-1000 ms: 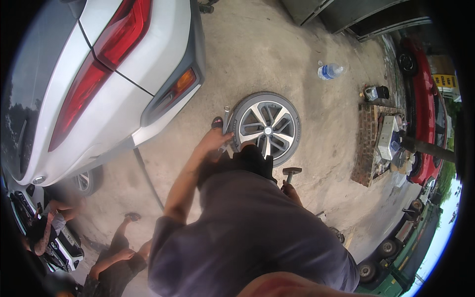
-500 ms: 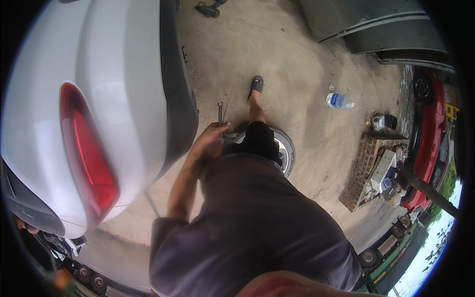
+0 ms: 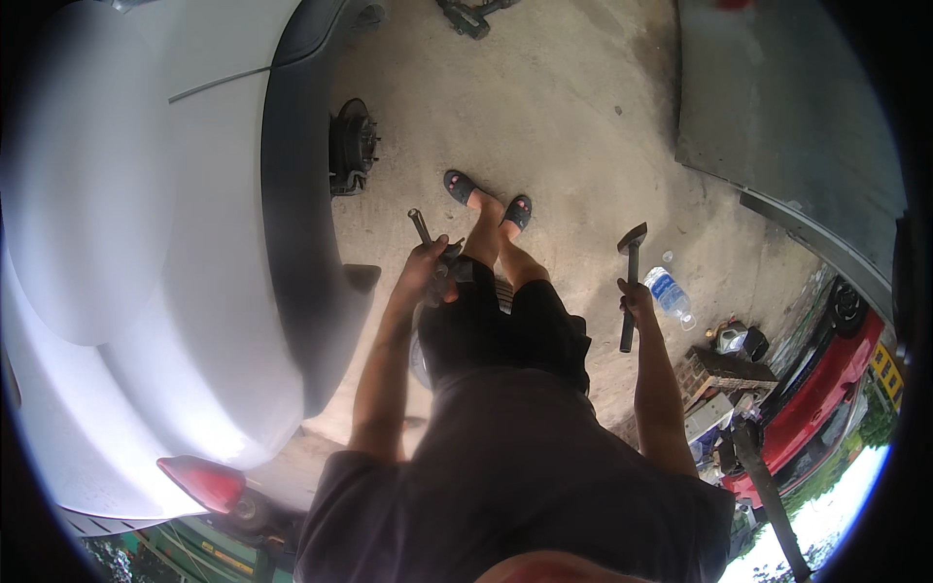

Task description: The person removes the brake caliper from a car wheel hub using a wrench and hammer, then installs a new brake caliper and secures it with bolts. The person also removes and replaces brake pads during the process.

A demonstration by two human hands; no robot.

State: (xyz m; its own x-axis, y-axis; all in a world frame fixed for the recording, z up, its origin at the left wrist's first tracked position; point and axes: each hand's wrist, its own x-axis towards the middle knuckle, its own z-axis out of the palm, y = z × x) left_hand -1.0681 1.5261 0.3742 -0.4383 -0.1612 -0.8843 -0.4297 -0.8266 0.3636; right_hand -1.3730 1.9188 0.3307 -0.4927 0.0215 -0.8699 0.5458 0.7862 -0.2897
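Observation:
My left hand [image 3: 428,272] grips a dark metal wrench [image 3: 421,226] whose shaft sticks up and forward from my fist. My right hand [image 3: 637,301] is closed around the handle of a hammer [image 3: 631,255], its head pointing up. I stand in dark shorts and sandals [image 3: 486,194] on a concrete floor. A white car [image 3: 146,243] with a dark bumper fills the left side. Its bare wheel hub [image 3: 350,146] shows under the arch, ahead and to the left of my left hand. A wheel lies mostly hidden behind my legs.
A plastic water bottle [image 3: 671,294] lies on the concrete just right of the hammer. Bricks and small containers [image 3: 729,360] sit further right, beside a red vehicle [image 3: 826,398]. A grey metal sheet [image 3: 777,117] covers the upper right. A tool [image 3: 466,15] lies at the top.
The view has swung left and forward along the car, from its tail lamp to the wheel arch. The wheel is now hidden behind my legs. My right hand with the hammer has come into sight.

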